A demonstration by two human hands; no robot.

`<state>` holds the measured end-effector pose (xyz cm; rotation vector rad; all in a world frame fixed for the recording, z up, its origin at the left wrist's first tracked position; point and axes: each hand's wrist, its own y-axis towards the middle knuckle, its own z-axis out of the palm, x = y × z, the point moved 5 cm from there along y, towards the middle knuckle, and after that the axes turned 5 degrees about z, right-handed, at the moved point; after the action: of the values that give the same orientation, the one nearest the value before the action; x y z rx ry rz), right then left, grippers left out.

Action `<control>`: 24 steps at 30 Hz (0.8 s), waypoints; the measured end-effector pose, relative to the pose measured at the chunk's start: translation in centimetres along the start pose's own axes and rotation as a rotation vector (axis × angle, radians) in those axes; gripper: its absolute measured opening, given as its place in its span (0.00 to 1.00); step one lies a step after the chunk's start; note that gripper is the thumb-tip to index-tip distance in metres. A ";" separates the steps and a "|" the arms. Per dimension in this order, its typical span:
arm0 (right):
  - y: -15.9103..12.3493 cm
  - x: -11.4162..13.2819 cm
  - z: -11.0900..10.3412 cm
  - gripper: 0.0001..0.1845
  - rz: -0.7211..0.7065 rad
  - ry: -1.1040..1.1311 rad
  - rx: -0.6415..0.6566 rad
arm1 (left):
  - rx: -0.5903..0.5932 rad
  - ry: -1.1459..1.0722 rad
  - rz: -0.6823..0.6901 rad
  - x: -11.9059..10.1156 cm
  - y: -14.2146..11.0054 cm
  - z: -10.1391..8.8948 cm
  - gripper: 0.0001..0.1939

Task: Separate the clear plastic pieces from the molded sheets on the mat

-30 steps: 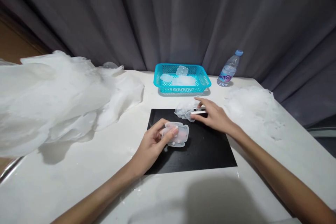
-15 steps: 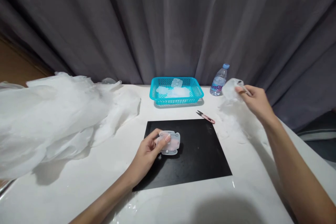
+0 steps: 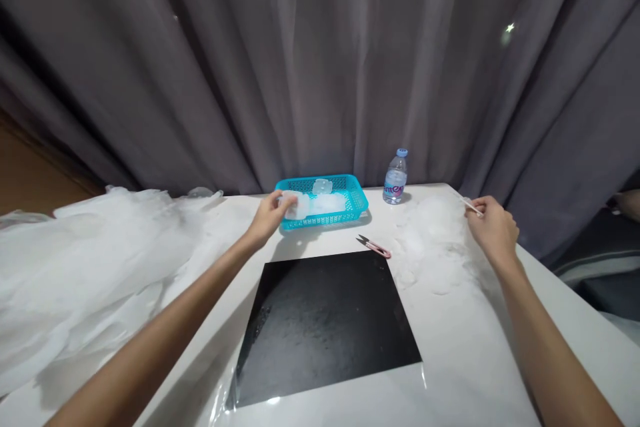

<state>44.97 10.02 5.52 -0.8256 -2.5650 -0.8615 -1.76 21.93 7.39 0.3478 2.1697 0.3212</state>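
Note:
My left hand [image 3: 270, 217] is closed on a translucent, rounded plastic piece [image 3: 299, 205], held over the left end of the turquoise basket [image 3: 357, 208]. Inside that basket lie another clear plastic piece [image 3: 323, 186] and some white, fluffy-looking material [image 3: 330, 201]. At the right, my right hand [image 3: 493, 227] pinches a thin white stick [image 3: 470, 205] whose tip points left. Just beside it spreads a pile of white fluffy scraps [image 3: 435, 240]. Whether that hand holds anything else is hidden behind its fingers.
A black mat [image 3: 330, 327] lies in the middle of the white table. Small pink thread snips [image 3: 375, 247] rest beyond its far edge. A water bottle [image 3: 395, 177] stands upright behind the scraps. A large white heap [image 3: 100, 267] fills the left side; a grey curtain [image 3: 330, 67] hangs behind.
My left hand has moved from above the black mat forward to the basket, still with the plastic piece. My right hand has lowered; the white piece it held up no longer shows there.

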 end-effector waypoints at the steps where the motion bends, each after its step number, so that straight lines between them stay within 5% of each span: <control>1: -0.2 0.1 -0.3 0.13 0.029 0.000 -0.027 | -0.011 0.056 -0.009 0.0 1.7 0.1 0.19; 5: -0.5 0.2 -1.3 0.18 0.093 0.097 -0.119 | -0.097 0.336 -0.080 0.4 5.4 0.6 0.20; 11: 0.1 -0.5 -2.7 0.18 0.096 0.247 -0.229 | -0.231 0.785 -0.074 1.7 3.5 -2.4 0.25; 14: -1.0 0.7 -3.1 0.20 0.031 0.272 -0.340 | -0.178 0.944 -0.052 2.6 1.9 -6.5 0.26; 18: -5.2 5.6 -1.9 0.14 -0.436 0.249 -0.426 | -0.193 1.122 -0.085 3.4 -0.6 -14.3 0.29; 21: -9.0 8.6 0.3 0.12 -0.729 0.197 -0.352 | -0.234 1.225 -0.193 4.2 -3.0 -19.7 0.37; 24: -11.6 10.1 2.0 0.12 -0.843 0.192 -0.263 | -0.147 1.257 -0.219 5.3 -5.3 -22.2 0.33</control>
<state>29.72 7.97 3.32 0.3421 -2.6290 -1.4332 -23.52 16.68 14.26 -0.2868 3.3281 0.6913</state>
